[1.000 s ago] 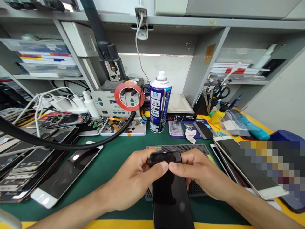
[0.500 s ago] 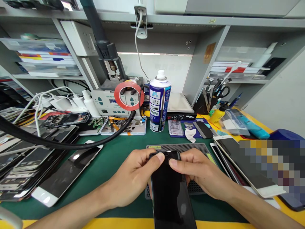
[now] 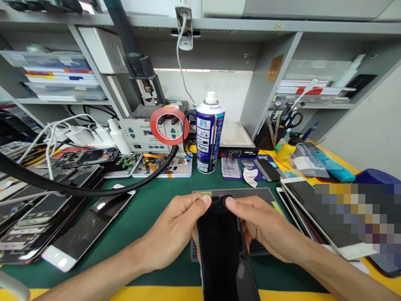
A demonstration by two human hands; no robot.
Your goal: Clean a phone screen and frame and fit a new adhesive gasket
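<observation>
A black smartphone [image 3: 224, 246] is held between my two hands, its dark glossy face up and its lower end cut off by the bottom of the view. My left hand [image 3: 180, 232] grips the phone's far left corner, thumb on the front edge, fingers curled behind. On the far right corner, my right hand [image 3: 263, 223] does the same with its thumb pressed at the edge. The fingers beneath the phone are mostly hidden. Under the phone and hands lies a grey perforated mat [image 3: 253, 194] on the green work mat [image 3: 156, 276].
Stacked phone parts [image 3: 56, 209] and a white-framed phone [image 3: 90, 230] lie left; more phones [image 3: 322, 213] lie right. Behind stand a spray can [image 3: 209, 133], a grey station with a red tape ring [image 3: 155, 125], and a parts tray [image 3: 184, 167]. A black hose [image 3: 103, 192] crosses the left side.
Both thumbs have shifted outward to the phone's far corners, farther apart than before. The phone's far end sits slightly farther up in the view.
</observation>
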